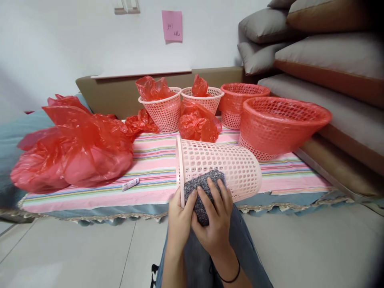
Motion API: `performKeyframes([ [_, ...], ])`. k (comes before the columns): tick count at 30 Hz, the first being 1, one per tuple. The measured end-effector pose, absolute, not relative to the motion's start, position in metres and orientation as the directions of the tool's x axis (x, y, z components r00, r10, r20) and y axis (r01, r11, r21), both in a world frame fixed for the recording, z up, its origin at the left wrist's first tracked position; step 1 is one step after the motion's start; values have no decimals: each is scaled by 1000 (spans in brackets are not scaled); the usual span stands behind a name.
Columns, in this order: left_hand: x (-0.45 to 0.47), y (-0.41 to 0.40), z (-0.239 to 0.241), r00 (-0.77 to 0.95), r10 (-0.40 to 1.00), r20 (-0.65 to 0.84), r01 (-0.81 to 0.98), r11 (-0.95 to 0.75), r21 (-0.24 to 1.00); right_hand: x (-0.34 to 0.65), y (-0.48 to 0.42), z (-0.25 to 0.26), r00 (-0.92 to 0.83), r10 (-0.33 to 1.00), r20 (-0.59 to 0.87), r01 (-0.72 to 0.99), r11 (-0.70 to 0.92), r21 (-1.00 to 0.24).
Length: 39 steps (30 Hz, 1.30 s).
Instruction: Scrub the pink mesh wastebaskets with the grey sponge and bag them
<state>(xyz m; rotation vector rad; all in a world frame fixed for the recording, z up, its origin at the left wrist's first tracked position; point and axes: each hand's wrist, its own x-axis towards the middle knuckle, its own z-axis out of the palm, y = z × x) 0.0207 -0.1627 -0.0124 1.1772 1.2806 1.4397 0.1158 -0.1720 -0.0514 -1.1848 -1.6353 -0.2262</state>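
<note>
A pale pink mesh basket (222,166) lies on its side at the bed's front edge, its open rim facing left. My left hand (179,222) grips the basket's rim from below, fingers closed around it. My right hand (215,218) presses a grey fuzzy cloth (201,188) against the basket's outer wall, fingers curled over the cloth. Both hands are above my knee in blue jeans.
A striped pink sheet (156,168) covers the bed. On it lie a heap of red plastic bags (75,148), a small white tube (131,183), two pale baskets (163,110) holding red bags, and two red mesh baskets (279,120). Grey cushions (324,56) are stacked on the right.
</note>
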Motion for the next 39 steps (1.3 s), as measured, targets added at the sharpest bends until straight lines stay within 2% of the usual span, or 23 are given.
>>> performKeyframes([
  [4, 19, -162, -16, -208, 969, 133, -8, -138, 990, 116, -172, -49, 43, 616, 787, 798, 453, -398],
  [9, 18, -164, -17, -173, 985, 27, -38, -34, 999, 130, -162, -46, 33, 604, 796, 811, 449, -374],
  [15, 18, -175, -21, -129, 992, 6, -85, -17, 996, 193, -129, -52, 337, 587, 736, 820, 202, -536],
  [19, 18, -175, -21, -98, 995, 9, -120, -21, 993, 216, -118, -54, 451, 558, 697, 775, 142, -615],
  [23, 14, -171, -18, -102, 995, -20, -108, 8, 994, 182, -125, -40, 336, 598, 728, 818, 197, -540],
  [28, 10, -171, -21, -194, 981, 8, -77, -24, 997, 122, -141, -10, 68, 626, 777, 825, 403, -397],
  [31, 11, -170, -25, -230, 972, 45, -88, -67, 994, 114, -141, -2, -30, 625, 780, 799, 484, -357],
  [34, 12, -171, -27, -184, 982, 49, -114, -71, 991, 135, -130, -4, 18, 657, 754, 800, 443, -405],
  [39, 12, -174, -31, -119, 993, 18, -80, -27, 996, 199, -104, -25, 292, 645, 706, 809, 226, -542],
])
